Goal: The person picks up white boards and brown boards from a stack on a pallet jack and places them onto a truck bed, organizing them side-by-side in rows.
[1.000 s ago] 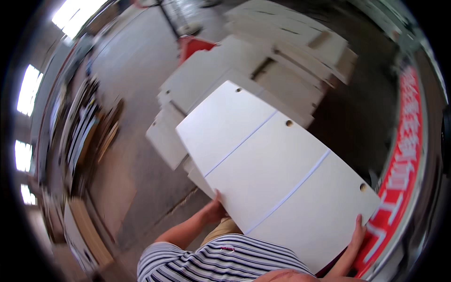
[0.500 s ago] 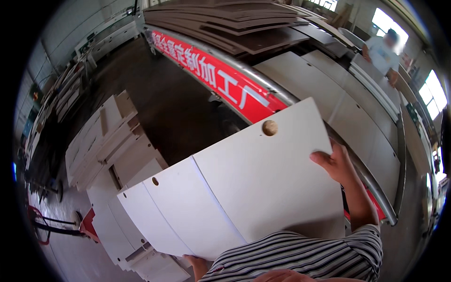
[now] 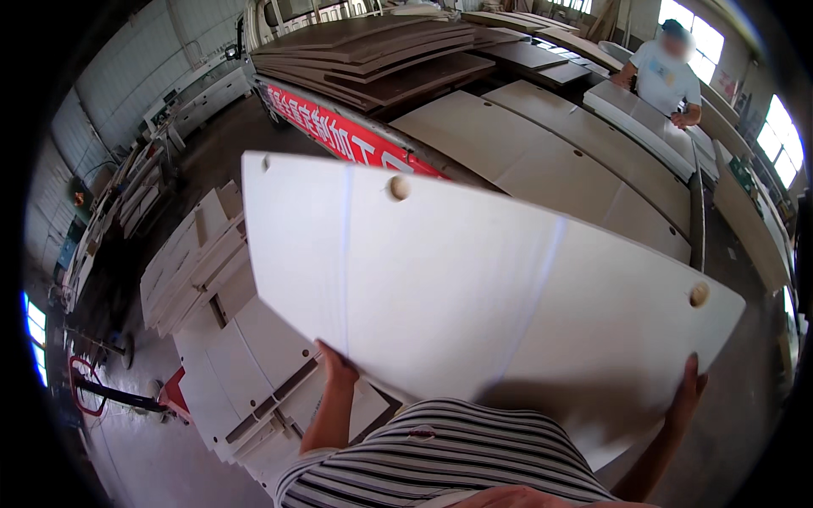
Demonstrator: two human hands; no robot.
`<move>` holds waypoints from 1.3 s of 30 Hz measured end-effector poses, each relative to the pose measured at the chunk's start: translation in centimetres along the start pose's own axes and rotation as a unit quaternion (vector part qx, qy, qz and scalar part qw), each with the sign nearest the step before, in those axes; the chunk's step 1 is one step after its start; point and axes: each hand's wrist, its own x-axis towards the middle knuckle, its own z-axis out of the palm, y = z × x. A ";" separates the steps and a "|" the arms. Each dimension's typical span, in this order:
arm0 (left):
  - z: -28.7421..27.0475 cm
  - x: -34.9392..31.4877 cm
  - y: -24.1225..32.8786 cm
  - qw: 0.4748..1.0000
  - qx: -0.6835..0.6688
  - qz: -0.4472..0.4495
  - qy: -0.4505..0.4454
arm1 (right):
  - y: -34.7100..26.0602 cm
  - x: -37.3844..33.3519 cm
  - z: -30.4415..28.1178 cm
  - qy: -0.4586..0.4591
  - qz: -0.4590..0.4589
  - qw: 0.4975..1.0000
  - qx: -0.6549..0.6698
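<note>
A long white furniture panel (image 3: 449, 279) stretches across the space before my striped shirt. Round holes sit near its far edge, and pale bands run across its face. On its near left edge is my left hand (image 3: 339, 366), gripping it with the fingers partly hidden beneath. My right hand (image 3: 688, 389) holds the near edge at the right end, most of its fingers out of sight. Beyond the panel, more white panels (image 3: 550, 140) lie flat on the bed of a truck, whose side carries a red banner (image 3: 330, 127).
A stack of brown boards (image 3: 364, 55) rests farther up the truck bed. A person in a light shirt (image 3: 665, 80) touches a pile of panels (image 3: 639, 123) at the far right. Lower left stand stacked white panels (image 3: 246, 339) and a red-handled pallet jack (image 3: 89, 385).
The panel has swung clockwise: its left end has risen and its right end dropped. My left hand shows more and is higher; my right hand is farther right and lower. The view has shifted.
</note>
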 end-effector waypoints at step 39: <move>33.5 -0.6 -0.3 0.967 0.176 -0.145 -0.109 | 8.4 5.3 -7.6 0.026 0.139 0.974 -0.178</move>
